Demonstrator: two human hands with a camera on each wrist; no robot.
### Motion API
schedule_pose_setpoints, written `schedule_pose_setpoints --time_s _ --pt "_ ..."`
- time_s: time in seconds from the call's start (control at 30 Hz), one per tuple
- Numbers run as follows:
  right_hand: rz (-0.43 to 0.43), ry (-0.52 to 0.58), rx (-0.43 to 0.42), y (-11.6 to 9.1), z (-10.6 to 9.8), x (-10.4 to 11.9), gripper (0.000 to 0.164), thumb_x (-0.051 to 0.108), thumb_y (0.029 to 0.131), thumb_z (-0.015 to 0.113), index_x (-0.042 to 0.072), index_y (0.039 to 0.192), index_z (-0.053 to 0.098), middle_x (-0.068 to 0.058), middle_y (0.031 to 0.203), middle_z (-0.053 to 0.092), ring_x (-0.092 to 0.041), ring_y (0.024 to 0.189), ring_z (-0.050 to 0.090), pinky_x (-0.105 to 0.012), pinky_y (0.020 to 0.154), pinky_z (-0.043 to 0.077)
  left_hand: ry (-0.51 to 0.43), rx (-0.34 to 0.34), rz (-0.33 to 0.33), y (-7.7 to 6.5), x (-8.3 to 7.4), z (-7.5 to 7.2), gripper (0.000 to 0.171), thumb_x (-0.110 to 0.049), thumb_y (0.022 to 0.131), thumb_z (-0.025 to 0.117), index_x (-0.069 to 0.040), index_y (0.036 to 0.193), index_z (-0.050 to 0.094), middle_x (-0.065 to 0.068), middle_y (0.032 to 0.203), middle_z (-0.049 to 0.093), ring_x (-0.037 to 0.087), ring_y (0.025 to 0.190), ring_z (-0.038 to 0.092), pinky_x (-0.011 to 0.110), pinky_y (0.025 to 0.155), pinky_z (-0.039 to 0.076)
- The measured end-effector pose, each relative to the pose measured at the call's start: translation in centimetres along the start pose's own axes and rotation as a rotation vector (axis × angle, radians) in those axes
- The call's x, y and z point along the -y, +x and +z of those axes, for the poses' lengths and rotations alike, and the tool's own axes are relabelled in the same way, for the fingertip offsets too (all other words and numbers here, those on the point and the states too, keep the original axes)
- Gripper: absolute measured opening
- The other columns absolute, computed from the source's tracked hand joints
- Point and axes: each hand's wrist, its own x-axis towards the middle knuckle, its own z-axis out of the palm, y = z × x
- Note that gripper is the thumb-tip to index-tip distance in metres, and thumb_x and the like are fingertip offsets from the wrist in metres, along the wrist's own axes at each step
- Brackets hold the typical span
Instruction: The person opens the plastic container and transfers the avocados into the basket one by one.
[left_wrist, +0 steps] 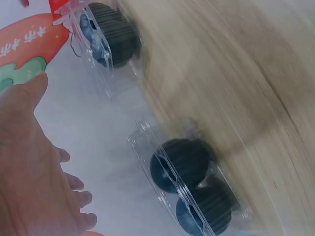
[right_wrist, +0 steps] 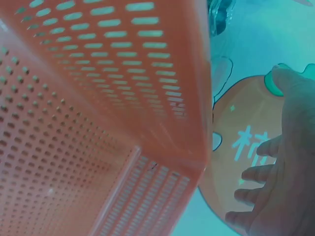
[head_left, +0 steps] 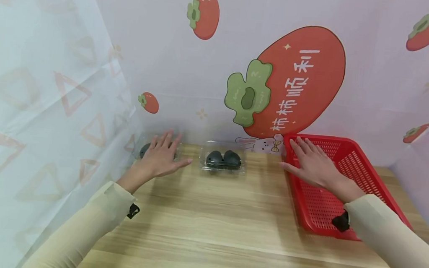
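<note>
"Cream sleeves come nearest, stretched over the wooden table. What have the hands got?"

"Nothing, either of them. The left hand is spread wide, fingers nearly straight, overlapping the left clear box in the head view; the right hand is spread likewise by the far left corner of the red basket. Whether any fingertip brushes box or rim, I can't tell."

"How far along does it look?"

"Barely begun, or paused, I'd judge. Both boxes sit on the table outside the basket, towards the back wall; the middle clear box lies between the left one and the basket. No box is held or lifted, so I see nothing finished, and any handling of them seems left to do."

"And the count?"

"Two hands, two boxes, one basket. Each box shows two dark rounded pieces, so four altogether; what they are, I can't make out"
</note>
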Motion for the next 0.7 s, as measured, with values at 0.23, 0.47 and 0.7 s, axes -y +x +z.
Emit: schedule_pose_setpoints --time_s 0.23,0.47,0.7 --pt "-0.029 0.009 -0.015 0.8 -0.1 1.6 0.100 0.064 0.099 0.060 0.002 0.168 0.023 -0.030 0.170 0.025 -0.054 0.155 0.022 -0.073 0.120 0.022 -0.027 -0.027 0.025 0.4 -0.8 0.6 0.102 -0.074 0.100 0.048 -0.012 0.172 0.009 0.023 0.177 0.006 0.041 0.163 0.005 0.062 0.128 0.006" --pt "-0.049 0.037 -0.032 1.6 0.1 2.9 0.098 0.063 0.102 0.057 0.005 0.170 0.018 -0.027 0.171 0.024 -0.051 0.156 0.023 -0.070 0.122 0.022 -0.096 -0.035 0.034 1.0 -1.7 1.2 0.103 -0.072 0.100 0.051 -0.009 0.171 0.014 0.023 0.176 0.007 0.038 0.164 0.004 0.060 0.129 0.007" --pt "-0.062 0.087 -0.035 2.5 0.4 4.3 0.095 0.062 0.102 0.058 0.004 0.168 0.024 -0.026 0.171 0.024 -0.049 0.157 0.023 -0.070 0.122 0.021 -0.199 -0.044 0.026 1.5 -3.0 1.7 0.101 -0.067 0.101 0.056 -0.010 0.171 0.013 0.022 0.177 0.005 0.040 0.163 0.006 0.061 0.129 0.009"
